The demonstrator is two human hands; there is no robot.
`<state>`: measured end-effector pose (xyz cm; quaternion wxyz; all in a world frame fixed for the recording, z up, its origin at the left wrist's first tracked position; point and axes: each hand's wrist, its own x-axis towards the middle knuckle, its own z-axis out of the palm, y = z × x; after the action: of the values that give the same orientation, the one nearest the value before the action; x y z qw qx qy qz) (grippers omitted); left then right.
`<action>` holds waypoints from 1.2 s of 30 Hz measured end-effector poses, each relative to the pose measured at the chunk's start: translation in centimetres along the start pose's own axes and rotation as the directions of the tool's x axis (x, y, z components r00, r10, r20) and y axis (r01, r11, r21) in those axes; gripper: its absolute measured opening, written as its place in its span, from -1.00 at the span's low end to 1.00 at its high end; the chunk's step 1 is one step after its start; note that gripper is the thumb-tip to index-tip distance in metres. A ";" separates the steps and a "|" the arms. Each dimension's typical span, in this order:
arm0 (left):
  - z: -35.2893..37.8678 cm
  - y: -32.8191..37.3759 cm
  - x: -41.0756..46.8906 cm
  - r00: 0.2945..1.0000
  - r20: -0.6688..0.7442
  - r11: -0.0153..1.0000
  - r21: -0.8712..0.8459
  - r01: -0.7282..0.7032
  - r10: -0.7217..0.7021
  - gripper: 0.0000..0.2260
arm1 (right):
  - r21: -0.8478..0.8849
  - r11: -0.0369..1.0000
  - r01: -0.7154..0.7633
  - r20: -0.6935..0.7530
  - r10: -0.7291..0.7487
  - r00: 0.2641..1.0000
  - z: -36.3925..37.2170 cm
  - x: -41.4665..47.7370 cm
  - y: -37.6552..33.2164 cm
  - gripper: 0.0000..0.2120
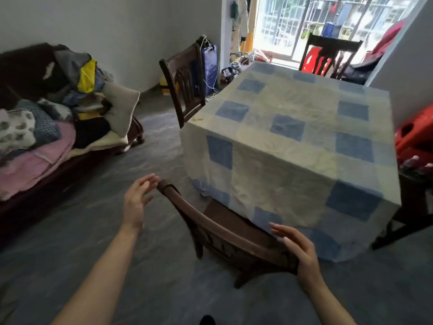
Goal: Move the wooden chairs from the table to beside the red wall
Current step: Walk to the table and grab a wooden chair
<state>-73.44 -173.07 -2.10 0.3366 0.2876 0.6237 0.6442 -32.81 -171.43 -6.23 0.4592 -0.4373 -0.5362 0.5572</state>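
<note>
The near chair (pixel 225 233) is right below us, tucked at the table's (pixel 293 127) near side, its seat partly under the hanging cloth (pixel 269 184). Our left hand (pixel 137 202) hovers flat and unclenched just beside the left end of the top rail, gripping nothing. Our right hand (pixel 297 250) is spread too, palm at the rail's right end; we can't tell whether it truly touches the wood, but the fingers aren't curled round it.

Open grey floor (pixel 98 231) lies to our left and behind the chair, a broad lane between chair and sofa (pixel 58 146). The right side is tight: a dark table leg (pixel 403 221) and something red (pixel 414 134) crowd the wall.

A second chair (pixel 185 83) stands at the table's left edge, a third chair (pixel 330 55) at the far end by the bright window (pixel 304 19).

The sofa is heaped with clothes (pixel 82 90) and cushions. A blue case (pixel 209 66) stands in the far corner.
</note>
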 end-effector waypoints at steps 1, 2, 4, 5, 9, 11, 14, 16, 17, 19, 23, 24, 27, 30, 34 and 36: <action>-0.1 -0.4 0.9 1.000 0.019 1.000 0.009 0.014 -0.014 -0.76 | 0.005 1.000 0.002 -0.041 -0.002 0.999 0.1 -0.1 0.4 -0.71; -0.2 -0.8 1.6 0.999 0.034 0.999 0.022 0.029 -0.030 -0.76 | 0.004 1.000 -0.005 -0.083 0.005 0.997 0.1 -0.3 0.7 -0.70; 0.0 -1.3 3.4 0.997 0.071 0.998 0.050 0.027 -0.031 -0.76 | -0.013 1.000 0.008 -0.156 -0.010 0.988 0.2 -0.9 1.2 -0.71; 0.1 -1.7 4.2 0.995 0.095 0.998 0.061 0.029 -0.035 -0.76 | -0.021 1.000 0.010 -0.177 -0.013 0.984 0.3 -1.2 1.4 -0.72; 0.8 -3.7 7.1 0.962 0.262 0.996 0.069 0.058 -0.074 -0.76 | -0.022 1.000 -0.014 -0.236 0.008 0.972 1.0 -2.1 1.9 -0.76; 1.1 -4.8 8.2 0.935 0.347 0.996 0.065 0.058 -0.077 -0.74 | -0.020 1.000 -0.018 -0.257 0.012 0.966 1.5 -2.1 1.6 -0.76; 1.3 -6.2 9.4 0.904 0.419 0.997 0.041 0.069 -0.080 -0.73 | 0.005 0.999 -0.035 -0.311 0.035 0.950 2.1 -2.0 1.4 -0.68; 1.2 -6.6 9.9 0.880 0.464 0.995 0.036 0.095 -0.101 -0.73 | 0.029 0.998 -0.049 -0.357 0.056 0.932 2.4 -1.9 1.1 -0.66; 1.2 -6.6 10.1 0.865 0.490 0.994 0.043 0.102 -0.109 -0.73 | 0.036 0.998 -0.056 -0.370 0.065 0.927 2.5 -1.9 1.0 -0.68; 1.3 -6.6 10.4 0.840 0.528 0.992 0.054 0.114 -0.126 -0.79 | 0.061 0.995 -0.078 -0.399 0.096 0.912 2.7 -1.8 1.1 -0.74; 1.5 -7.1 10.8 0.824 0.551 0.989 0.028 0.142 -0.134 -0.78 | 0.122 0.990 -0.076 -0.500 0.127 0.857 3.2 -1.5 1.5 -0.66; 1.5 -7.3 10.8 0.825 0.551 0.989 0.012 0.145 -0.128 -0.77 | 0.130 0.989 -0.072 -0.512 0.129 0.849 3.1 -1.4 1.7 -0.64; 1.7 -7.6 10.9 0.840 0.532 0.990 -0.026 0.140 -0.105 -0.78 | 0.173 0.984 -0.029 -0.541 0.120 0.832 3.0 -1.6 2.3 -0.61; 1.8 -8.2 10.7 0.848 0.518 0.990 -0.024 0.141 -0.108 -0.80 | 0.199 0.980 -0.012 -0.548 0.121 0.827 3.0 -2.1 3.2 -0.63; 2.7 -8.2 10.3 0.889 0.453 0.987 -0.093 0.129 -0.073 -0.76 | 0.208 0.978 0.016 -0.597 0.114 0.794 3.6 -1.5 3.4 -0.68; 2.9 -8.0 9.8 0.904 0.422 0.985 -0.116 0.125 -0.065 -0.72 | 0.212 0.977 0.020 -0.604 0.115 0.788 3.6 -1.4 3.0 -0.70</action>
<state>-76.48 -163.60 -10.44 0.5124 0.3630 0.5039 0.5931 -36.20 -173.48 -9.10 0.6368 -0.5575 -0.2860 0.4493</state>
